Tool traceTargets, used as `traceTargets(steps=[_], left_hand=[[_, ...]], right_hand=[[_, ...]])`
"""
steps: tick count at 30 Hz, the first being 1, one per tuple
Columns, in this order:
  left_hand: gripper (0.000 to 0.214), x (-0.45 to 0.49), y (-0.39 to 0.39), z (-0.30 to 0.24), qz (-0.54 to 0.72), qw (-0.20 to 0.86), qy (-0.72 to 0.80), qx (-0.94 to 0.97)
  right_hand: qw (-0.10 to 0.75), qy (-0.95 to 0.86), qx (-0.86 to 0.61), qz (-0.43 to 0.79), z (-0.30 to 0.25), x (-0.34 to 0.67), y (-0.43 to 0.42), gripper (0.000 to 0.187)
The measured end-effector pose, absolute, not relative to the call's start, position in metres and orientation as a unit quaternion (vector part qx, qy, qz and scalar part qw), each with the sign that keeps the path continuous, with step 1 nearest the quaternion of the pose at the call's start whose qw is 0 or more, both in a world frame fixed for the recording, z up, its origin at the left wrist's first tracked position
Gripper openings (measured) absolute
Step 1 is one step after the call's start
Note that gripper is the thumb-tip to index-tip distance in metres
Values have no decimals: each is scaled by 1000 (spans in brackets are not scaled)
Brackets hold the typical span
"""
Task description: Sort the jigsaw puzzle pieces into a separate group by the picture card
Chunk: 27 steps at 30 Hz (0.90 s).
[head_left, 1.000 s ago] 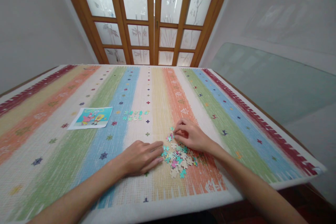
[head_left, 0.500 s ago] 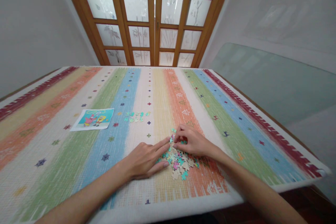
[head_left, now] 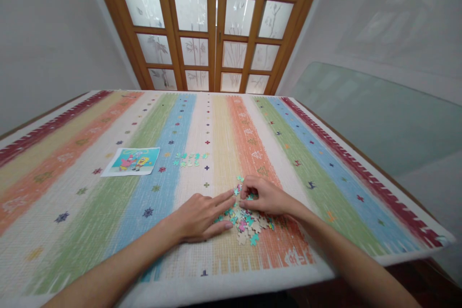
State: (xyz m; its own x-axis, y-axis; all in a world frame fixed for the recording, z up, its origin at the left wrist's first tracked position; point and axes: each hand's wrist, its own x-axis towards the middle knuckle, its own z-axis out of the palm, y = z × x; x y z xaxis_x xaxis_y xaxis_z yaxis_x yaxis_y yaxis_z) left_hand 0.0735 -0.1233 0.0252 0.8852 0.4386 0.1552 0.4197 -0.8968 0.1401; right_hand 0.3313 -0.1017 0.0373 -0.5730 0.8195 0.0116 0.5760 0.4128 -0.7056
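Table cover point(head_left: 108, 231): woven cloth, matt, coarse-textured, striped. Puzzle pieces point(head_left: 247, 224): matt card. Picture sheet point(head_left: 132, 160): printed paper, smooth. Doors point(head_left: 216, 24), upper frame: varnished wood, frosted glass panes.

Cartoon picture point(head_left: 133, 160), wooden doors point(head_left: 212, 24)

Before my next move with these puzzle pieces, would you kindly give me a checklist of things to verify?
1. Left hand flat, fingertips on the pile of puzzle pieces: ok.
2. Right hand pinching a piece: cannot tell, curled fingers hide it.
3. Pile clear of the near edge of the striped cloth: ok.
4. Reference picture face up, in view: ok.
5. Row of teal pieces apart from the pile: ok.
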Motion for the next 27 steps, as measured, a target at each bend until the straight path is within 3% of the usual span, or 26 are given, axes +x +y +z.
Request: traceTargets(steps=[8, 19, 27], left_hand=[[59, 72, -122, 25, 81, 34, 218, 972], [42, 73, -126, 22, 227, -13, 189, 955], [44, 69, -120, 21, 218, -60, 271, 936]], right_hand=[[253, -741, -428, 452, 30, 335, -94, 18], [265, -791, -372, 407, 34, 323, -106, 19], [294, -777, -414, 373, 37, 320, -107, 21]])
